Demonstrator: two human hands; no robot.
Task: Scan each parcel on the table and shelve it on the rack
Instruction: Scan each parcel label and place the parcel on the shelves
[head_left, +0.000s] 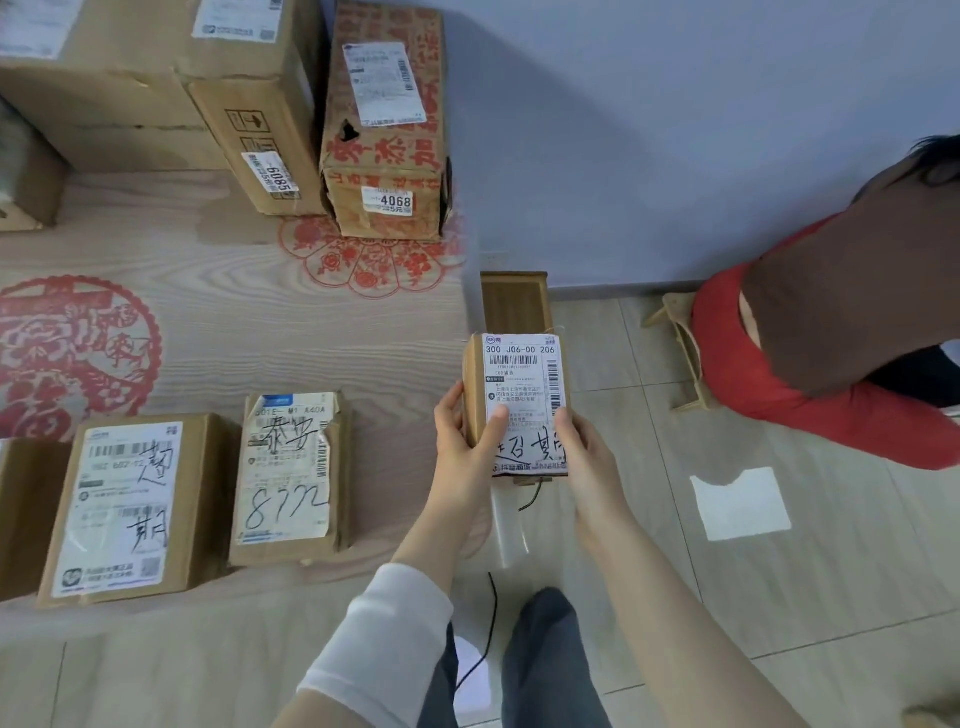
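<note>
Closest to you, your two legs (545, 670) in grey trousers stand on the tiled floor (779, 597). One thin black cable (491, 623) runs down between them.

Your left hand (465, 441) and your right hand (584, 457) both grip one small parcel (519, 395). It stands upright between them with its label facing you. Your left thumb lies across the label, and your right thumb presses the label's right edge. You hold the parcel in the air over the floor, just off the right side of the table (260, 322).

To the left of your left hand, two parcels lie flat on the table, side by side. The torn-label parcel (291, 478) is nearer the hand, and the wide parcel (119, 509) is next to it. One more brown box (26, 509) is cut off by the picture's side.

To the right of your right hand there is one white patch (740, 504) on the floor. Farther off, one person in a red top (769, 374) bends over beside one wooden stool (683, 353).

Far beyond your left hand, three boxes stand in a row at the back of the table. They are the 4068 box (384, 130), the 6085 box (260, 130) and the big box (104, 78).
</note>
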